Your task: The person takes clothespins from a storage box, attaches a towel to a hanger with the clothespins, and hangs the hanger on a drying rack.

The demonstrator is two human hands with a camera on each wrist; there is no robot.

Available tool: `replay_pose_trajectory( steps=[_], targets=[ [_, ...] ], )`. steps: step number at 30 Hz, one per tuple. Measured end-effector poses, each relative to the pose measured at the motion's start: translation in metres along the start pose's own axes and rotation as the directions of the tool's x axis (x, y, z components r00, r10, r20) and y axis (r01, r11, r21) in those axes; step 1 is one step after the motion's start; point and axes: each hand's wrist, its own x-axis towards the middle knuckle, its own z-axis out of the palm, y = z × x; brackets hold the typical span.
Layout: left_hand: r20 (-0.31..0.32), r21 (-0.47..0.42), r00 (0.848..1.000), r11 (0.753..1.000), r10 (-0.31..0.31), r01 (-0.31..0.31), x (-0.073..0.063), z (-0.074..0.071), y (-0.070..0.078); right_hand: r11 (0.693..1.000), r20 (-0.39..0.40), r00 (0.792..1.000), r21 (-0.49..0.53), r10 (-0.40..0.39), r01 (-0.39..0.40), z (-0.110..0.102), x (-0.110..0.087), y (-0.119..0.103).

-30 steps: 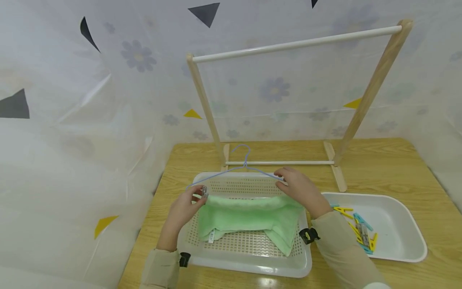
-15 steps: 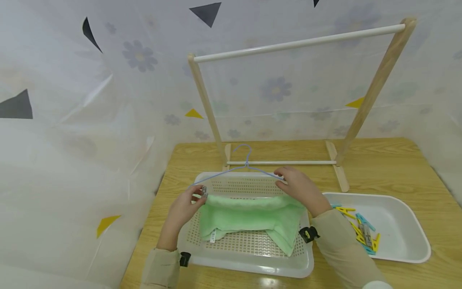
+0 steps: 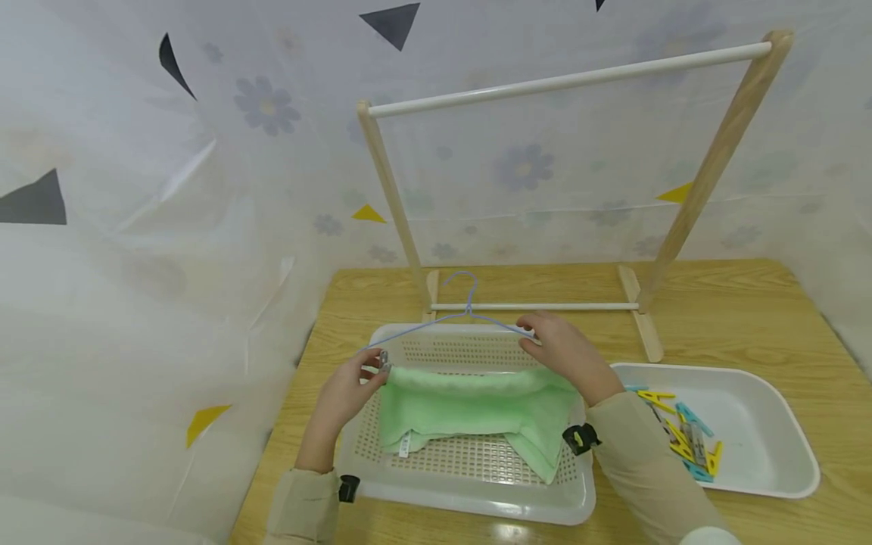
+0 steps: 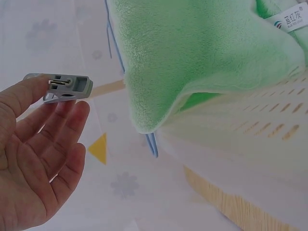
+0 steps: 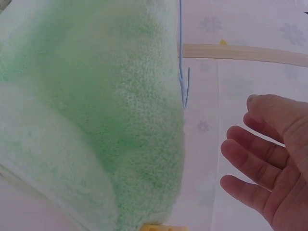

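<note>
My left hand (image 3: 346,390) pinches a grey clothespin (image 4: 72,87) between thumb and fingers, just beside the left end of a green towel (image 3: 470,401). The towel is draped over a blue wire hanger (image 3: 436,322), whose looped end pokes out below the towel's corner in the left wrist view. A white tag (image 4: 291,17) shows on the cloth. At the towel's other end, my right hand (image 3: 562,348) has its fingers loosely bent; the right wrist view shows nothing in it and a gap to the cloth. Something yellow (image 5: 163,227) shows at the towel's lower edge there.
Under the towel stands a white perforated basket (image 3: 477,511). To its right, a white tray (image 3: 763,431) holds several yellow, blue and grey clothespins (image 3: 691,435). Behind rises a wooden rack with a white top rod (image 3: 565,79). A patterned sheet surrounds the wooden table (image 3: 742,318).
Both hands stay nearly in place, the left with the grey clothespin. Basket, tray and rack shift slightly rightward in the head view.
</note>
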Motion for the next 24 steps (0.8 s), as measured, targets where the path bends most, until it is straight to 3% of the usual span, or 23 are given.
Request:
replay_pose_trajectory(
  steps=[24],
  targets=[
    [-0.024, -0.011, 1.000, 1.000, -0.007, 0.007, -0.001, -0.002, -0.008, 1.000, -0.012, 1.000, -0.021, -0.013, 0.012, 0.010, 0.011, 0.002]
  ],
)
